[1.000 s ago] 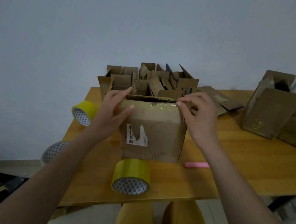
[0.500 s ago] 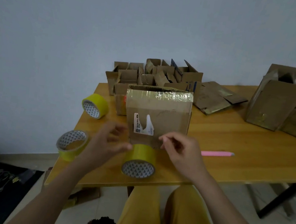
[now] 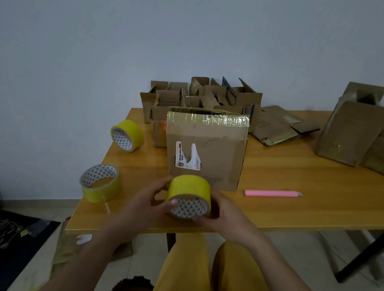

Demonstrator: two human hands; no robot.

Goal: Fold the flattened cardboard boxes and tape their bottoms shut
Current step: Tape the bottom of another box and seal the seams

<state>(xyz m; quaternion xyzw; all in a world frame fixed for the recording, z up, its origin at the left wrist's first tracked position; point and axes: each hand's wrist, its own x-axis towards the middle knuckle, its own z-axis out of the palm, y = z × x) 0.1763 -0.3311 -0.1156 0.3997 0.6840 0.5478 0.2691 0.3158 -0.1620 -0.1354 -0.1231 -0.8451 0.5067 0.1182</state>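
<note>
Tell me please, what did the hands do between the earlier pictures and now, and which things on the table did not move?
Both hands came down off the top of the taped brown cardboard box toward the person. The left hand and right hand now grip the near yellow tape roll, which lay untouched before. The box stands where it was; the two other yellow tape rolls and the pink utility knife appear unmoved.

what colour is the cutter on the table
Pink, with a small grey tip; the cutter shows clearly in the head view.
</note>
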